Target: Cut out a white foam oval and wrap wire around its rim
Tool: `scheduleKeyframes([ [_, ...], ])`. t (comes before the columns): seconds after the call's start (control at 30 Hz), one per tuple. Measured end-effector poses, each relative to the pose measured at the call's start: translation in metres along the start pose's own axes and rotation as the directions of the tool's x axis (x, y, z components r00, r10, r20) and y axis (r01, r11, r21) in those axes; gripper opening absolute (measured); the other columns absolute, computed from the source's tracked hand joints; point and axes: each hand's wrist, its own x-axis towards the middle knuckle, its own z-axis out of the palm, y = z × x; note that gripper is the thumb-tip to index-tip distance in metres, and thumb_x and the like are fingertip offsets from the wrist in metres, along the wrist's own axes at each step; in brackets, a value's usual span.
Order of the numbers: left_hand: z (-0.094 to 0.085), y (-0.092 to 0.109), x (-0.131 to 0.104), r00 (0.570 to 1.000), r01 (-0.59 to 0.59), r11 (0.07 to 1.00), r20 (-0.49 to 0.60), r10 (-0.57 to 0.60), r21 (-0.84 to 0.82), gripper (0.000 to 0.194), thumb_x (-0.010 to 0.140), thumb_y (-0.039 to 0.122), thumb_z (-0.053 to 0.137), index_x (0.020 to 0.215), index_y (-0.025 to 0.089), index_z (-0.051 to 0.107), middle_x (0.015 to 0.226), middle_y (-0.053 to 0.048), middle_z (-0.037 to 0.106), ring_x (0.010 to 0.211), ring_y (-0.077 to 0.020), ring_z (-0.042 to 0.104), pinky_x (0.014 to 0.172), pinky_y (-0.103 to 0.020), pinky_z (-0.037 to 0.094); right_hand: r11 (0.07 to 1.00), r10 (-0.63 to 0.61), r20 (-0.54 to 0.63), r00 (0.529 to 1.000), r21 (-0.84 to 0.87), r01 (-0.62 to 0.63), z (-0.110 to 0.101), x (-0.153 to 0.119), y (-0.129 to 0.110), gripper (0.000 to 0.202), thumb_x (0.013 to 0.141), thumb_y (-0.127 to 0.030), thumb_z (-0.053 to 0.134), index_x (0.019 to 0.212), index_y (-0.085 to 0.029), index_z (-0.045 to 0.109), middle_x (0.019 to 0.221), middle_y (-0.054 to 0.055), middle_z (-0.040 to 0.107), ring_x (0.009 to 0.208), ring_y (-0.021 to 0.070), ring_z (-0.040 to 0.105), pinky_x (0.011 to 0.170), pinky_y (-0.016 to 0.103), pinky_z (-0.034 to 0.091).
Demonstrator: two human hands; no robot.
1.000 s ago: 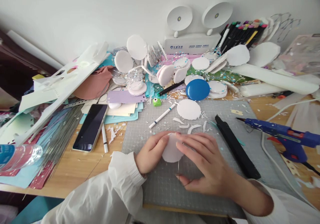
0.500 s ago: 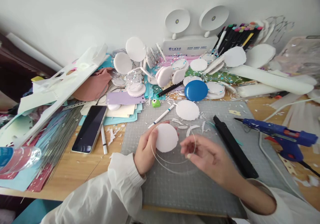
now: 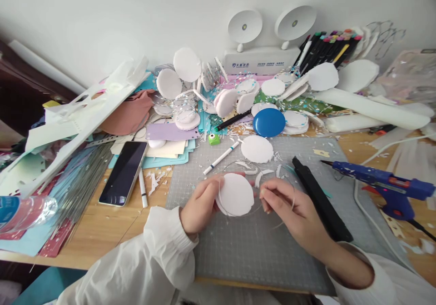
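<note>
My left hand [image 3: 200, 203] grips a white round disc [image 3: 235, 195] by its left edge, thumb on the near face. A thin wire [image 3: 251, 213] curves over the disc's lower rim, one part passing under or beside my left thumb. My right hand [image 3: 285, 207] is closed in a pinch just right of the disc, and the wire runs to its fingers. Another white disc [image 3: 257, 149] lies flat on the grey cutting mat [image 3: 245, 259], with white curved scraps [image 3: 263, 177] in front of it. A white pen [image 3: 221, 157] lies left of that disc.
A blue glue gun [image 3: 384, 182] and its cord lie at right, beside a long black object [image 3: 320, 200]. A phone [image 3: 123, 173] and bundled wires [image 3: 85, 177] are at left. Behind sit a blue oval [image 3: 269, 122], a green punch [image 3: 214, 139] and piled white discs [image 3: 187, 65].
My left hand and its disc have shifted slightly right and down. My right hand's fingers have closed into a tighter pinch. The wire loop now lies closer around the disc.
</note>
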Motion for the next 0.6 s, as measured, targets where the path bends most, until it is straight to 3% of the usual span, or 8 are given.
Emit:
scheduleKeyframes([
  [0.2,-0.004,-0.002,0.0,1.0,0.014,0.996,0.011,-0.016,0.094,0.052,0.087,0.047,0.053,0.123,0.011,0.063,0.105,-0.015,0.074,0.1,-0.0297,0.068,0.088,-0.038,0.052,0.98,-0.101,0.05,0.994,-0.168,0.108,0.001,-0.004,-0.002,0.021,0.095,-0.024,0.046,0.076,-0.021,0.053,0.062,-0.003,0.05,0.055,0.0105,0.049,0.051,0.021,0.042],
  [0.4,-0.01,-0.002,0.0,0.998,0.014,0.953,0.048,-0.03,0.303,0.049,0.092,0.048,0.046,0.123,0.015,0.065,0.118,-0.012,0.07,0.107,-0.0272,0.064,0.088,-0.033,0.05,0.932,-0.193,0.059,0.979,-0.3,0.202,0.002,-0.005,0.004,0.013,0.093,-0.021,0.047,0.083,-0.022,0.055,0.066,-0.002,0.059,0.057,0.012,0.056,0.052,0.021,0.046],
  [0.6,-0.009,-0.002,0.0,0.998,-0.016,0.935,0.06,-0.005,0.355,0.048,0.091,0.048,0.047,0.118,0.015,0.069,0.12,-0.01,0.069,0.113,-0.0284,0.06,0.089,-0.032,0.049,0.887,-0.266,0.079,0.961,-0.371,0.276,0.001,-0.004,0.005,0.012,0.093,-0.021,0.048,0.083,-0.022,0.055,0.064,-0.002,0.06,0.054,0.0119,0.056,0.05,0.022,0.045],
])
